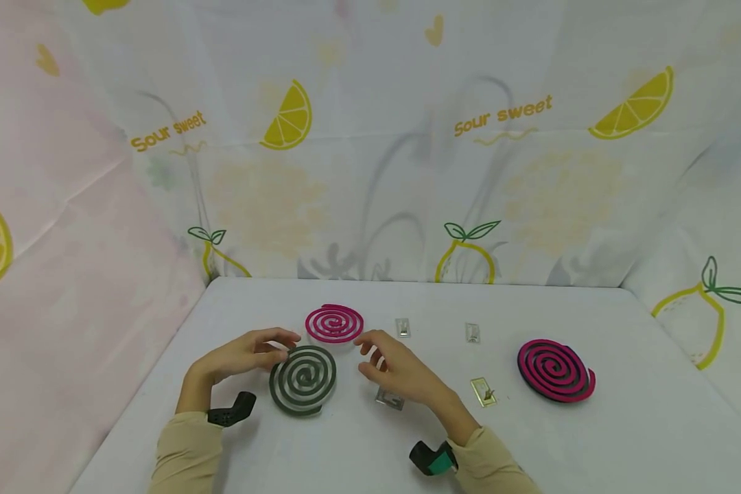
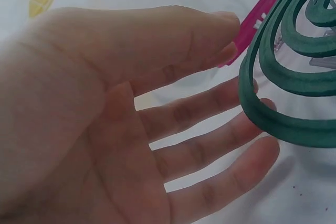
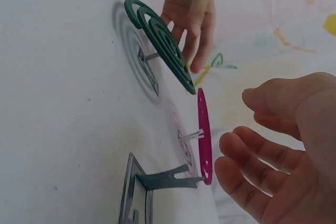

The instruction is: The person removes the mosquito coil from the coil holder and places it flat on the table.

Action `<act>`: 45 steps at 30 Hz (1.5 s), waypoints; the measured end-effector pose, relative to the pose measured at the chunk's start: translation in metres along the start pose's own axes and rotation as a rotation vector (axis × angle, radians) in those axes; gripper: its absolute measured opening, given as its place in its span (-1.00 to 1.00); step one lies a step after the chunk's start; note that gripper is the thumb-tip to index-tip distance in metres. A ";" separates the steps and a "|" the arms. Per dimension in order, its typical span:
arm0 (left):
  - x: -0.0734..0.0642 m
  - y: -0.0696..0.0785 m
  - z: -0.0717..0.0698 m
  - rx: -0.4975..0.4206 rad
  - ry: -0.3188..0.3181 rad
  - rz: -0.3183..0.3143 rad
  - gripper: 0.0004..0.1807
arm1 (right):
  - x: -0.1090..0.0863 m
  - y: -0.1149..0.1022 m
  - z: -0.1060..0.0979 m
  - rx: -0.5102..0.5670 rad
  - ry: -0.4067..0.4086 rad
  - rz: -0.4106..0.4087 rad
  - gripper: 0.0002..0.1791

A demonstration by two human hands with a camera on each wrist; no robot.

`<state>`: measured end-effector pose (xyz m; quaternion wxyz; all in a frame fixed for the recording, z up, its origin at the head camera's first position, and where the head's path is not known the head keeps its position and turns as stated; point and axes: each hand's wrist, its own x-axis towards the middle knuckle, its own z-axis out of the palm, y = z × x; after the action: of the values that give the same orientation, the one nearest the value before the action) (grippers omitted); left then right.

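A dark green spiral mosquito coil (image 1: pixel 307 376) sits tilted above the table on a small metal stand (image 3: pixel 149 66), seen under it in the right wrist view. My left hand (image 1: pixel 243 353) is at its upper left edge, fingers extended and spread; in the left wrist view some fingertips pass behind the coil's rim (image 2: pixel 310 132), and I cannot tell whether they touch. Behind it a pink coil (image 1: pixel 335 324) is raised on another stand (image 3: pixel 190 136). My right hand (image 1: pixel 398 367) hovers to the right of both coils, fingers loosely bent, holding nothing. Below it lies a grey metal stand (image 1: pixel 390 399), partly hidden.
Two silvery stands (image 1: pixel 403 327) lie toward the back of the white table (image 1: pixel 630 446). A gold-coloured stand (image 1: pixel 484 392) is right of my right hand. Farther right, a pink coil lies with a dark one as a flat round pair (image 1: pixel 556 370). A printed curtain (image 1: pixel 370 171) hangs behind.
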<state>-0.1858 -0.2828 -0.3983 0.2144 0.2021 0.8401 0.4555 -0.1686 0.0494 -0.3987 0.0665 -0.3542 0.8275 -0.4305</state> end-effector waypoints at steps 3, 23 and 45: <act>0.000 -0.001 0.000 0.004 -0.018 0.000 -0.53 | 0.003 -0.004 0.007 0.003 -0.013 0.002 -0.55; -0.002 0.001 0.002 -0.021 -0.058 -0.038 -0.52 | 0.011 -0.012 0.043 0.135 -0.117 0.167 -0.18; -0.001 -0.002 0.001 -0.028 -0.054 -0.005 -0.53 | 0.013 -0.009 0.042 0.184 -0.132 0.127 -0.33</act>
<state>-0.1848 -0.2834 -0.4007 0.2408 0.2093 0.8281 0.4610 -0.1560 0.0098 -0.4153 0.1801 -0.3212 0.7992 -0.4751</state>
